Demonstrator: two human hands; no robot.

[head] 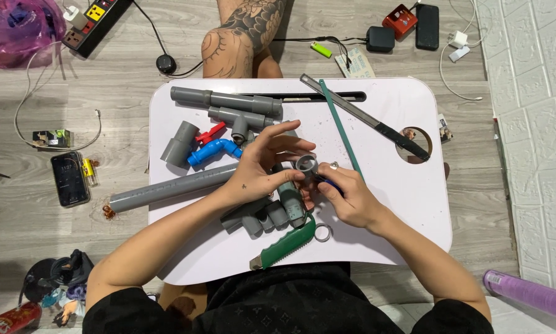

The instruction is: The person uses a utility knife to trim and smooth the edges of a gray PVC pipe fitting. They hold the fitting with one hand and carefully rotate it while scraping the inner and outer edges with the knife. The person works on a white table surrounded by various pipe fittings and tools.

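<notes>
My arms are bare from elbow to fingertip. I wear a black short-sleeved top printed with a faint repeating pattern of small motifs. My left hand [262, 170] carries a small dark mark on its back, near the wrist. My right hand [346, 195] carries one silver-coloured ring on a finger. No gloves, no wristwear.

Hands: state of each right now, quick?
Left hand: closed on the grey pipe fitting, fingers around its ring end.
Right hand: closed, touching the same fitting; grip unclear.
</notes>
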